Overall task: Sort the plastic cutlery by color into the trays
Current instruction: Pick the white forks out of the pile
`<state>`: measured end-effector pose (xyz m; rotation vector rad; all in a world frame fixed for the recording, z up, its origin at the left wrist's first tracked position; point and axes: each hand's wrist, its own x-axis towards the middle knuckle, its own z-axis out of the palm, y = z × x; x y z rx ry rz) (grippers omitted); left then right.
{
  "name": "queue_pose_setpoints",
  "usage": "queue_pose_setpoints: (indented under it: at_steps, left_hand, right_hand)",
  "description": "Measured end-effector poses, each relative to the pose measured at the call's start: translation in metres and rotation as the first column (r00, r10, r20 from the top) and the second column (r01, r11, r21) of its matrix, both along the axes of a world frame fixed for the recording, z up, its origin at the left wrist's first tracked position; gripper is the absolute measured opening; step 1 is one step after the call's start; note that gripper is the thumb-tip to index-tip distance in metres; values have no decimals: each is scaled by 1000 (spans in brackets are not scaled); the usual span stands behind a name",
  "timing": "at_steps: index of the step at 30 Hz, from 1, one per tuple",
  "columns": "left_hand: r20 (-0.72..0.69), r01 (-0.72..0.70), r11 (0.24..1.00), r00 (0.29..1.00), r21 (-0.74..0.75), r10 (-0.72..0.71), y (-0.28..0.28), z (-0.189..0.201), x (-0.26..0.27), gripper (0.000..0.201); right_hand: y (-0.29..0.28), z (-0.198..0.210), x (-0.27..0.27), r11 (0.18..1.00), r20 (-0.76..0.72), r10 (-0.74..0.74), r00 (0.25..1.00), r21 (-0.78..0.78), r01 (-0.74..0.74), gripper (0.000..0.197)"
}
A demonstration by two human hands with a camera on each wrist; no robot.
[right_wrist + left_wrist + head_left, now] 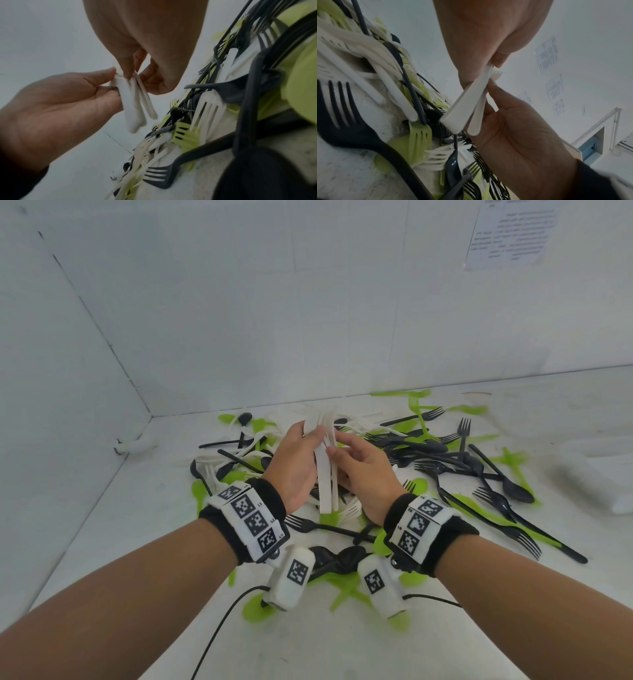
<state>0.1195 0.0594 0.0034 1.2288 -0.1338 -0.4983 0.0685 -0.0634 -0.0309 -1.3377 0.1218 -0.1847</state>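
A bundle of white plastic cutlery (325, 477) stands upright between both hands above the pile, handles down and fork tines up. My left hand (310, 440) grips its upper part with thumb and fingers. My right hand (337, 448) pinches it from the right side. The left wrist view shows the ribbed white handles (465, 106) fanning out below the left hand (488, 70), with the right hand (490, 86) touching them. In the right wrist view the right hand (133, 70) and left hand (112, 81) meet at the top of the bundle (132, 108).
Mixed cutlery covers the white table (137, 542): loose white pieces (239, 460) at the left, black forks and spoons (445, 453) at the right, green pieces (479, 508) throughout. Blurred white shapes (589, 470) lie at the far right. Walls close the left and back.
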Motion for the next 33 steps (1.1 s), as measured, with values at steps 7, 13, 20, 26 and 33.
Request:
queue_pose_setpoints:
  at_steps: [7,13,20,26,33]
  left_hand:
    - [-7,-25,1000,1000,-12,25,-2,-2,-1,34]
    - [-30,-62,998,998,-19,62,-6,-2,-2,34]
    - [-41,-86,996,996,-33,84,-7,-1,-2,27]
    - [26,-121,990,993,71,119,-7,-2,-5,26]
    - [162,-80,982,985,173,52,1,-4,-4,37]
  right_hand:
    - [-3,0,3,1000,-11,5,1000,-29,-5,30]
    - [-1,-1,0,994,4,-18,1000,-104,18,28]
    - [5,-1,-3,971,45,-38,998,-234,48,27]
    - [8,7,-6,980,83,-67,994,-181,81,23]
    - [8,8,-8,999,22,-17,1000,-47,18,28]
